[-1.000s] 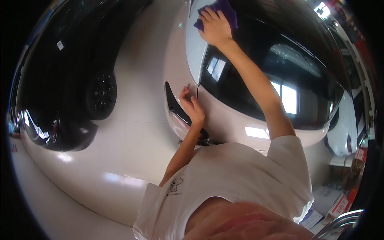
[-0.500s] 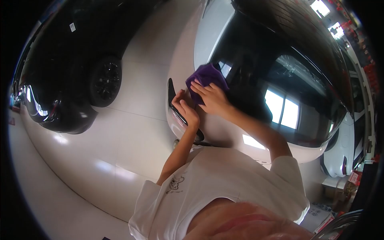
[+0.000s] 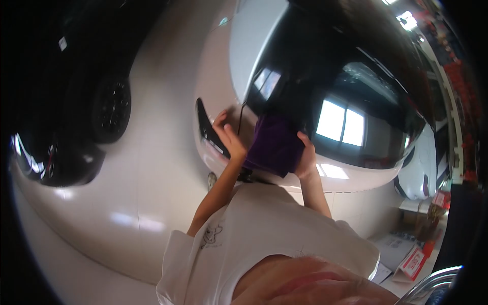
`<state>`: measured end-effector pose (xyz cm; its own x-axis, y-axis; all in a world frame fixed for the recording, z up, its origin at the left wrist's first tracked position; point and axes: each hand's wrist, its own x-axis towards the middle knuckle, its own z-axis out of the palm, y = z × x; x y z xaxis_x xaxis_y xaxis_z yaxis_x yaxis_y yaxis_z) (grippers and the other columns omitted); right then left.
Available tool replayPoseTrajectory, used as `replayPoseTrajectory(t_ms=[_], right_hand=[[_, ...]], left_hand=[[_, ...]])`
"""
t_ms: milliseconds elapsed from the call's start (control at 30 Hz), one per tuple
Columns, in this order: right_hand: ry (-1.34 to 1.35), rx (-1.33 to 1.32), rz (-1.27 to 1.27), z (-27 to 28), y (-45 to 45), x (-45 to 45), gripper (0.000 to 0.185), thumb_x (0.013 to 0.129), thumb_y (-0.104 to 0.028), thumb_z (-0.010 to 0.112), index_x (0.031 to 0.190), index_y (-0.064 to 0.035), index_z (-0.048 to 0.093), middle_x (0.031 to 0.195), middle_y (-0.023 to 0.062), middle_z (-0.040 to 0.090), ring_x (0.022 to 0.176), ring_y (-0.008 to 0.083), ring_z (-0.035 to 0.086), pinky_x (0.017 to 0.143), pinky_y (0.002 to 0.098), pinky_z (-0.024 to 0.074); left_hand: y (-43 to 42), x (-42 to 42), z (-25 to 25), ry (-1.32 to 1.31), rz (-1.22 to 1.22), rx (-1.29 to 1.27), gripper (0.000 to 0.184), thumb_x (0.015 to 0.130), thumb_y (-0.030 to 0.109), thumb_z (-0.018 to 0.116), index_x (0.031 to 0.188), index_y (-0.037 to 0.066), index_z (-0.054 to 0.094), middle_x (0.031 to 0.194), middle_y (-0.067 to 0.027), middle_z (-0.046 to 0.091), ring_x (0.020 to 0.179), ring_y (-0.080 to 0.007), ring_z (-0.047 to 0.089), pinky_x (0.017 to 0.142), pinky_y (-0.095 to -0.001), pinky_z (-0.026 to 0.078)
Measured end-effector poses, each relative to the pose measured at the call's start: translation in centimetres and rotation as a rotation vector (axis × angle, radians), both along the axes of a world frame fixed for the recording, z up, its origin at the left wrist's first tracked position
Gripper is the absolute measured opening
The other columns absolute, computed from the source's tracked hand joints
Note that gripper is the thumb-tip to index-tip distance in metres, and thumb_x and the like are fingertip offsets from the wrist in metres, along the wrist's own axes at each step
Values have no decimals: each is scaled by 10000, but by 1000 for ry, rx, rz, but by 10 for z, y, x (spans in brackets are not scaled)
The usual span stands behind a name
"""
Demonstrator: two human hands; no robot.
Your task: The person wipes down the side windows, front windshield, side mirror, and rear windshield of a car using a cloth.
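Observation:
A folded purple cloth is gripped at its right edge by my right hand, thumb pointing up. It is in front of the dark rear window of a pale pinkish car. Whether the cloth touches the car at this moment I cannot tell. My left hand is open, its fingers apart, beside the cloth's left side and close to the black lamp strip at the car's corner. Nothing shows in that hand, and its contact with the bodywork is unclear.
Across the pale glossy floor to the left stands a black car. Another white car is at the right. Behind me on the right are boxes and a red and white sign.
My right hand has come down and right with the cloth, from lying flat on it to gripping its edge. The head view has shifted; my left hand stays near the lamp.

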<state>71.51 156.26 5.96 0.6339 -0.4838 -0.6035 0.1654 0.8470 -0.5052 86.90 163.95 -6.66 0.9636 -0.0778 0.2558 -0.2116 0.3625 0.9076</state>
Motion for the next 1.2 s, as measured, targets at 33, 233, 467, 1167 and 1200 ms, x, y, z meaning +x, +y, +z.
replayPoseTrajectory(t_ms=[33,233,467,1167,1200], right_hand=[[-143,-32,-8,1,-4,-10,474,979,-337,474,1297,-1,579,1267,163,641,1162,296,625,1018,406,508],[-573,-471,-524,68,-43,-62,490,964,-323,575,1343,-15,538,1352,203,543,1257,353,540,1042,504,478],[-633,-932,-962,107,-69,-75,661,943,-425,498,1498,-86,380,1515,188,404,1374,428,413,1138,606,326],[-573,-638,-846,79,-71,-77,628,996,-455,373,1506,-88,374,1537,159,389,1411,385,376,1164,569,302],[-564,-651,-878,81,-71,-77,615,991,-451,402,1488,-89,402,1522,154,408,1401,379,392,1158,566,310]], left_hand=[[-2,1,-2,-47,10,-2,316,1046,244,379,1209,-16,455,1294,-193,520,1258,-301,477,1118,-405,305],[-6,1,-5,-64,-72,47,304,1050,224,348,1213,-4,464,1276,-173,539,1244,-274,487,1117,-390,302],[-7,1,-4,-141,-79,73,302,1052,241,355,1185,-8,465,1226,-152,547,1210,-258,507,1110,-383,307],[-7,-1,-6,-118,-46,49,267,1050,191,372,1154,-22,496,1178,-139,537,1149,-246,512,1070,-366,344],[-7,1,-8,-129,-43,67,266,1050,185,371,1158,-21,497,1175,-138,537,1144,-244,512,1062,-360,347]])
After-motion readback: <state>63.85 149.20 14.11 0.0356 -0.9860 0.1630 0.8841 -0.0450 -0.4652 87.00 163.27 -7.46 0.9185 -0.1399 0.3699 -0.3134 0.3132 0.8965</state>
